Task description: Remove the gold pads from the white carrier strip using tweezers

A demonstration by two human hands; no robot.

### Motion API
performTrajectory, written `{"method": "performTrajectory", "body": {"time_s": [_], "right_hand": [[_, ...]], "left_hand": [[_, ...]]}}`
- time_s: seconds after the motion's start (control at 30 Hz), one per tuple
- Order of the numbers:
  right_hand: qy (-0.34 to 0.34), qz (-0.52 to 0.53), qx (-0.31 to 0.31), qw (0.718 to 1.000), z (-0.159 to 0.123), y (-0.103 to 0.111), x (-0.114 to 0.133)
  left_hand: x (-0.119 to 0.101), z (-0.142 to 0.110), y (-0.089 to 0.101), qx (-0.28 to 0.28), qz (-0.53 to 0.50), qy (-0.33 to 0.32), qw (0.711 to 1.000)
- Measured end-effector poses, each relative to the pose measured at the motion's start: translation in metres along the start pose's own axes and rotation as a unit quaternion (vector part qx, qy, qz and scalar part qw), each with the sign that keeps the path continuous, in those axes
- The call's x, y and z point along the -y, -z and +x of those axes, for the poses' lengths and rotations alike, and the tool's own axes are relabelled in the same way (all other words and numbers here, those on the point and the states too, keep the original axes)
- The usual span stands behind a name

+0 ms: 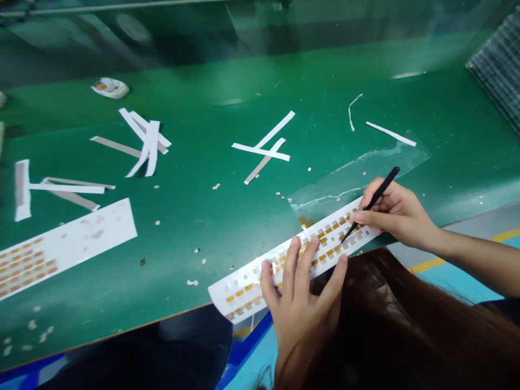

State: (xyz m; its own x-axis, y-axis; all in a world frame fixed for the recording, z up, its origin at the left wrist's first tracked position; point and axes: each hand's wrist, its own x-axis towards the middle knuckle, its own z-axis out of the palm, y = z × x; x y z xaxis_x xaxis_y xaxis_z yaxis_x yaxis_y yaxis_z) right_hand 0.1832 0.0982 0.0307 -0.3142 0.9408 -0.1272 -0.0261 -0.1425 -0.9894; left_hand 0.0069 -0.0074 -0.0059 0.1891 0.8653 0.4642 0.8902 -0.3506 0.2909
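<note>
A long white sheet (219, 293) carries rows of small amber-and-grey pieces and lies slantwise along the front edge of the green table. Its near left corner curls out past that edge. My left hand (300, 295) is open, its fingers spread, with the fingertips resting on the sheet. Black tweezers (379, 190) sit in my right hand (400, 214), which is closed around them in a pen-like grip. Their tip points down at the pieces right of my left fingers; whether it grips one is too small to tell. Clear film (325, 197) lies just behind the sheet.
On the green table (190, 216), white and grey paper strips (152, 146) lie in loose piles, with tiny scraps scattered about. Another white sheet (117, 219) with amber pieces is at left. A small white object (109, 88) sits farther back. Dark hair (377, 319) covers the lower right.
</note>
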Motion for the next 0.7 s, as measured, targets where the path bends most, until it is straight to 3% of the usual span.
{"method": "performTrajectory", "body": {"time_s": [0.7], "right_hand": [[0.004,-0.012,-0.016,1.000,-0.0013,0.0003,0.0009]], "left_hand": [[0.0003,-0.0002,0.0005,0.003,-0.002,0.003,1.000]]}}
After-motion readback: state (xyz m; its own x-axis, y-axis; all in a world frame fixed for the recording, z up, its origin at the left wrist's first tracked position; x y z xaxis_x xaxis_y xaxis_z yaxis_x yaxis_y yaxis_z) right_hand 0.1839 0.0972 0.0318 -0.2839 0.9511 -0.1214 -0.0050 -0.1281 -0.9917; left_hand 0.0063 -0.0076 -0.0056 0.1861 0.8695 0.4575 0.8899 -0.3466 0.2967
